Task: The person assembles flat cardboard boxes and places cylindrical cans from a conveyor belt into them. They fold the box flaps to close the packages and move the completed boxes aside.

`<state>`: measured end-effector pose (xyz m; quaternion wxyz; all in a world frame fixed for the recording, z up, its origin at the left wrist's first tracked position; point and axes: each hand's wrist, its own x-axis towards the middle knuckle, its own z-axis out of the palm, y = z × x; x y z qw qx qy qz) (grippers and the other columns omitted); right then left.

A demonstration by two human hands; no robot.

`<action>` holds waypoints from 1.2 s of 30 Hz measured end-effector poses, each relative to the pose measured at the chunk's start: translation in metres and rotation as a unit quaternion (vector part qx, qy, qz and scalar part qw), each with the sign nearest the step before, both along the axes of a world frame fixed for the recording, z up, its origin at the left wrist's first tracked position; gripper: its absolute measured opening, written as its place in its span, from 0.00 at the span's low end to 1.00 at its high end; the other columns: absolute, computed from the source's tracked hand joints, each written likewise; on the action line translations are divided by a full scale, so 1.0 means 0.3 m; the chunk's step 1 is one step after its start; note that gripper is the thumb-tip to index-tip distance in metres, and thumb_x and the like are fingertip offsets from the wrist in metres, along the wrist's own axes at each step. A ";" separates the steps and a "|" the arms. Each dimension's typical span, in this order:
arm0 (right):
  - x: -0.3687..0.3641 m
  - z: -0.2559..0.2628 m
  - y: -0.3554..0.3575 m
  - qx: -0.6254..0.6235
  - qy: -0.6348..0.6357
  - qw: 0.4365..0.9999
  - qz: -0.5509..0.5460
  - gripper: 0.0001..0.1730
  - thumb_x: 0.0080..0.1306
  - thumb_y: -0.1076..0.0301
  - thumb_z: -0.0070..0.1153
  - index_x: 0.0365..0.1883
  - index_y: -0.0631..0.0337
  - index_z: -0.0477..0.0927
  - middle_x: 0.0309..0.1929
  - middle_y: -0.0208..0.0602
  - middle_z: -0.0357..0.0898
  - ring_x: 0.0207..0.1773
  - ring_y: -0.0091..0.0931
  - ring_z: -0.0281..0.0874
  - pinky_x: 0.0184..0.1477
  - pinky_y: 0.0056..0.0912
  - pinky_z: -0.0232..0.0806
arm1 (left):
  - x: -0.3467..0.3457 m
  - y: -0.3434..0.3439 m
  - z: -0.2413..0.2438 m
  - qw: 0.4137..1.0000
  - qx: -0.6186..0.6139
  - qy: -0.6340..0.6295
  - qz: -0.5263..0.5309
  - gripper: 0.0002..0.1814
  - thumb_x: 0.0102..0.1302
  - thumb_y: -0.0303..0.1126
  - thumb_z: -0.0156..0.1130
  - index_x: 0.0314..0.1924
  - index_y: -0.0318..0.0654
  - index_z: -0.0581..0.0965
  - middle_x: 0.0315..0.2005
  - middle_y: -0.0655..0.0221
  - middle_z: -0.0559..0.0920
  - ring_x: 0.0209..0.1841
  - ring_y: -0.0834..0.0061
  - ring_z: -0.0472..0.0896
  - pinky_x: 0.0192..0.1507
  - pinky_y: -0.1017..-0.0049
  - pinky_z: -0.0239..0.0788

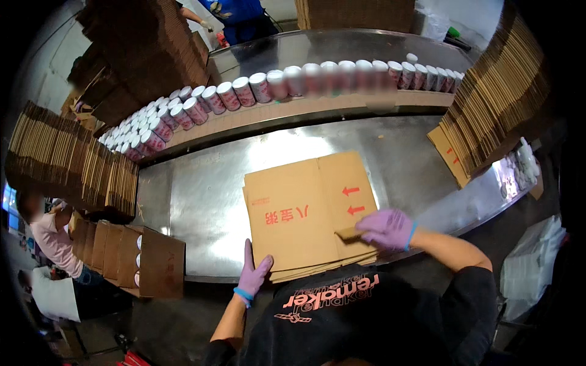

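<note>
A small pile of flattened cardboard cartons (297,247) with red printing and arrows lies on the metal table (206,183) before me. My left hand (254,273), in a purple glove, is at the pile's near left corner, thumb against the edge and fingers along the side. Over the right part of the pile is my right hand (387,228), gloved too, its fingers at a small brown piece (350,234) that looks like a raised cardboard flap. Whether it grips that piece cannot be told.
Rows of cans (226,96) with white lids line a conveyor beyond the table. Stacks of folded cartons stand left (68,160) and right (496,91). An open carton (162,263) holding cans is at the left. A person (55,233) is at far left; others are partly visible.
</note>
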<state>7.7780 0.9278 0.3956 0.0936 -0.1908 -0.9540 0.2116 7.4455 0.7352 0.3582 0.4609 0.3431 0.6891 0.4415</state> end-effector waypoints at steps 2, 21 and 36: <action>0.017 0.113 0.066 -0.008 0.103 0.994 -0.028 0.16 0.66 0.59 0.54 0.46 0.59 0.78 0.40 0.38 0.81 0.43 0.33 0.80 0.48 0.35 0.71 | -0.031 0.039 0.054 0.979 0.095 0.167 -0.070 0.35 0.67 0.40 0.56 0.70 0.36 0.57 0.69 0.55 0.58 0.70 0.64 0.56 0.67 0.66 0.51; 0.015 0.305 0.147 -0.313 0.428 0.839 -0.127 0.40 0.53 0.54 0.68 0.61 0.60 0.68 0.65 0.42 0.64 0.66 0.36 0.61 0.65 0.40 0.57 | 0.198 0.586 0.474 0.962 0.258 0.045 -0.078 0.19 0.68 0.38 0.55 0.56 0.40 0.72 0.59 0.65 0.67 0.50 0.75 0.74 0.48 0.75 0.73; 0.010 0.148 -0.069 -0.376 0.005 0.867 -0.327 0.51 0.58 0.58 0.63 0.73 0.60 0.47 0.70 0.49 0.58 0.71 0.39 0.56 0.69 0.38 0.54 | 0.014 0.531 0.543 0.719 0.131 0.237 -0.640 0.25 0.62 0.28 0.57 0.60 0.42 0.71 0.53 0.59 0.76 0.51 0.61 0.75 0.56 0.65 0.66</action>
